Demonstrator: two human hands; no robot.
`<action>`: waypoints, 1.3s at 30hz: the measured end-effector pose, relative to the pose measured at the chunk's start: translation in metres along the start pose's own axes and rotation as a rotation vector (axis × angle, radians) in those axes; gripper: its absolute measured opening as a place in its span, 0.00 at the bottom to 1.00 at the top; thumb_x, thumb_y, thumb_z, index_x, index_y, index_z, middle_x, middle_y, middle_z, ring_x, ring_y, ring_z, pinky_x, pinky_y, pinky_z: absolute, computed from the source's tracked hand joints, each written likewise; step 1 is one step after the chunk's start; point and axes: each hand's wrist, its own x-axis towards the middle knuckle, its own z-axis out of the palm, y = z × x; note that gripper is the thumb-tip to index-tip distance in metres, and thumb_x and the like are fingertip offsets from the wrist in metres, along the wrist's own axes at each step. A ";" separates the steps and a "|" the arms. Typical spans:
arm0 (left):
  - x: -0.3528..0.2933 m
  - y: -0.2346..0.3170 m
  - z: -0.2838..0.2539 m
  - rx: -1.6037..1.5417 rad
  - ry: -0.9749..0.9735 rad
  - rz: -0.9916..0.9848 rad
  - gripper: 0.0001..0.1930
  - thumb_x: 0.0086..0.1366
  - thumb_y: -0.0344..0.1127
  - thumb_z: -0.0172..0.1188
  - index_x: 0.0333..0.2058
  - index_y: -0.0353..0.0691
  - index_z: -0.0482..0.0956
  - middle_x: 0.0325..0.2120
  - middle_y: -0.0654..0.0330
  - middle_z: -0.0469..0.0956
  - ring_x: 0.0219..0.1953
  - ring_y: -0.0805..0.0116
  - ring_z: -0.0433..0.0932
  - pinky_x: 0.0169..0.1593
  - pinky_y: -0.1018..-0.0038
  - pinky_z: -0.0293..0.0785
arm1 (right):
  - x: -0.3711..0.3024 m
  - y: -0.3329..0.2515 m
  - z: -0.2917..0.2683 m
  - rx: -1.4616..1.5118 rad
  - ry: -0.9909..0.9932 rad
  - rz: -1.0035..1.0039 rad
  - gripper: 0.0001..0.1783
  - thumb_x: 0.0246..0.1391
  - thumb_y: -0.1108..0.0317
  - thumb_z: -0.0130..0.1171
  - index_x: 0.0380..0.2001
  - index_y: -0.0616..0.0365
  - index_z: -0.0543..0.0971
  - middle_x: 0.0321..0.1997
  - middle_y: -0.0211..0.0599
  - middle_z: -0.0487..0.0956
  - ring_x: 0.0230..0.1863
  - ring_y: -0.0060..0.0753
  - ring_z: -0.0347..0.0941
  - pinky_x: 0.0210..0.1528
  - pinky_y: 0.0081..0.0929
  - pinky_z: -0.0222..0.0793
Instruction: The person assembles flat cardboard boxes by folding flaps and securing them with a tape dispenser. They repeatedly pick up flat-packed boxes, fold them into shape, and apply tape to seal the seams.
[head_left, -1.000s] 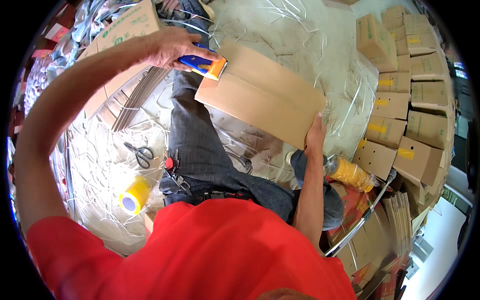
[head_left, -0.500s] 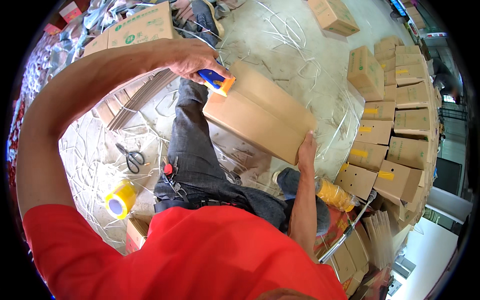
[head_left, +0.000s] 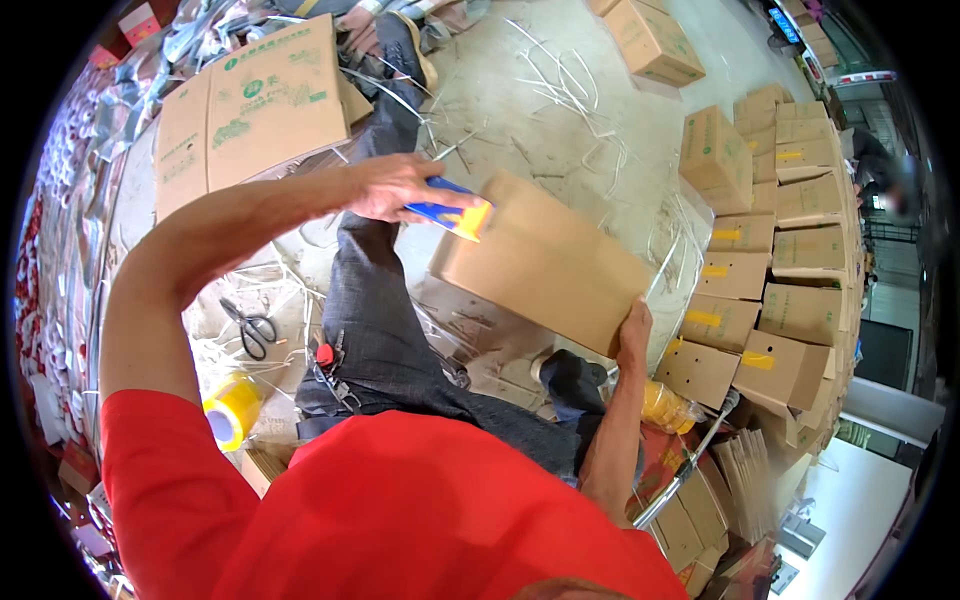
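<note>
A closed brown cardboard box (head_left: 560,260) lies tilted in front of me, its long side running from upper left to lower right. My left hand (head_left: 400,188) is closed round a blue-and-yellow tape dispenser (head_left: 450,212). The dispenser's yellow end is at the box's left end; whether it touches cannot be told. At the opposite end, my right hand (head_left: 633,332) grips the box's near right corner, thumb on top and the other fingers mostly hidden.
Black scissors (head_left: 250,330) and a large yellow tape roll (head_left: 233,408) lie at left. A printed carton (head_left: 262,105) is at upper left. Stacked boxes (head_left: 808,250) line the right. White straps (head_left: 570,85) litter the floor. A metal pole (head_left: 685,465) leans near my right arm.
My left hand has moved down and to the right with the tape dispenser. The box has shifted slightly right and down in the picture, with my right hand still on it. The view has also shifted.
</note>
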 end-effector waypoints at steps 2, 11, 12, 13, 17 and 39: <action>0.044 0.003 0.023 -0.064 0.039 0.038 0.47 0.65 0.40 0.70 0.75 0.78 0.53 0.37 0.52 0.75 0.36 0.48 0.77 0.44 0.53 0.74 | 0.024 0.032 -0.050 -0.034 0.030 0.041 0.30 0.76 0.51 0.38 0.52 0.67 0.80 0.46 0.41 0.83 0.43 0.33 0.77 0.50 0.34 0.73; 0.100 -0.060 0.103 -0.221 0.155 0.055 0.47 0.62 0.38 0.70 0.74 0.79 0.56 0.41 0.54 0.72 0.39 0.50 0.77 0.46 0.54 0.77 | 0.063 0.060 -0.044 -0.146 0.256 -0.063 0.28 0.77 0.56 0.37 0.44 0.74 0.78 0.41 0.48 0.81 0.44 0.37 0.73 0.51 0.36 0.70; 0.103 -0.067 0.112 -0.255 0.182 0.071 0.47 0.61 0.37 0.71 0.74 0.79 0.56 0.42 0.55 0.72 0.39 0.50 0.77 0.46 0.54 0.77 | 0.063 0.056 -0.041 -0.160 0.257 -0.086 0.28 0.77 0.56 0.37 0.43 0.73 0.78 0.41 0.47 0.81 0.43 0.36 0.73 0.50 0.36 0.70; 0.106 -0.074 0.122 -0.288 0.210 0.085 0.48 0.60 0.37 0.71 0.74 0.78 0.57 0.42 0.55 0.72 0.39 0.51 0.77 0.46 0.54 0.77 | 0.067 0.057 -0.040 -0.178 0.254 -0.052 0.28 0.77 0.56 0.37 0.43 0.73 0.78 0.41 0.46 0.80 0.43 0.36 0.73 0.50 0.35 0.70; 0.110 -0.104 0.144 -0.314 0.299 0.085 0.48 0.50 0.30 0.76 0.69 0.72 0.70 0.43 0.54 0.72 0.43 0.50 0.77 0.43 0.57 0.78 | 0.083 0.051 -0.030 -0.195 0.262 0.007 0.28 0.78 0.55 0.36 0.45 0.73 0.77 0.43 0.44 0.80 0.45 0.35 0.72 0.51 0.35 0.70; 0.061 -0.129 0.207 -0.181 0.089 -0.021 0.47 0.63 0.40 0.71 0.72 0.90 0.54 0.33 0.57 0.73 0.31 0.52 0.79 0.38 0.58 0.78 | 0.051 0.031 -0.003 -0.100 0.168 0.039 0.31 0.79 0.50 0.34 0.51 0.70 0.76 0.48 0.44 0.81 0.45 0.34 0.76 0.48 0.32 0.73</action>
